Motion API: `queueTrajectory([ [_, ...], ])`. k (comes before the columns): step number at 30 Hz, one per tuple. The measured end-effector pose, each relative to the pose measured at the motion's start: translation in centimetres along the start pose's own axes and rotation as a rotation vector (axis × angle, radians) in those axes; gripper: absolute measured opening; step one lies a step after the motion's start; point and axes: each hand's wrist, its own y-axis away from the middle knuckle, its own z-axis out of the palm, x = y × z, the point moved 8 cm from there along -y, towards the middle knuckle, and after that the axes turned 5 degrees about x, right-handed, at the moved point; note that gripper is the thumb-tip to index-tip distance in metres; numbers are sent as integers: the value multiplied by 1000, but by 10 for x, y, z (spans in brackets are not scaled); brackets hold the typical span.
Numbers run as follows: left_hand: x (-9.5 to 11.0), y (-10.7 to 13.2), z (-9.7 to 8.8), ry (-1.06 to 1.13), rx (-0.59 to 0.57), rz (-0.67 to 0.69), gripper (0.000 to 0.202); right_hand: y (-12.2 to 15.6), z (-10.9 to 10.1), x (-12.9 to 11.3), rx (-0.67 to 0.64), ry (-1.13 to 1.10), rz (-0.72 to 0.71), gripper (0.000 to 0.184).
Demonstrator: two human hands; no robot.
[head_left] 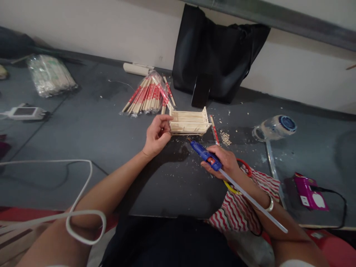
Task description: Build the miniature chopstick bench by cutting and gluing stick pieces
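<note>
A small rack-like frame built of thin wooden sticks (190, 122) stands on the grey table, with short posts at its corners. My left hand (159, 134) is closed on its left end, thumb and fingers pinching the sticks there. In my right hand (222, 161) is a blue hot glue gun (205, 154), its nozzle directed up and left, just below the frame's front edge and apart from it. A long clear glue stick (253, 200) runs out of the gun's back end over my right forearm. Part of the fingers round the gun is hidden.
Wrapped chopsticks (146, 96) lie behind the frame, near a black bag (214, 52) with a phone (200, 91) against it. Cut stick bits (226, 138), a glass mug (275, 128) on its side, a striped cloth (236, 211) and a purple box (310, 193) are rightward. A white cable (83, 193) crosses my left arm.
</note>
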Motion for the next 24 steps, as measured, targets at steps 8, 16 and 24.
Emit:
queueTrajectory([
  [8,-13,-1,-12,61,222,-135,32,0,2,0,24,21,12,31],
  [16,-39,40,-28,356,168,-865,33,-1,1,2,15,15,37,32],
  [24,-15,73,16,480,-152,-962,16,-13,-2,-19,42,37,70,26],
])
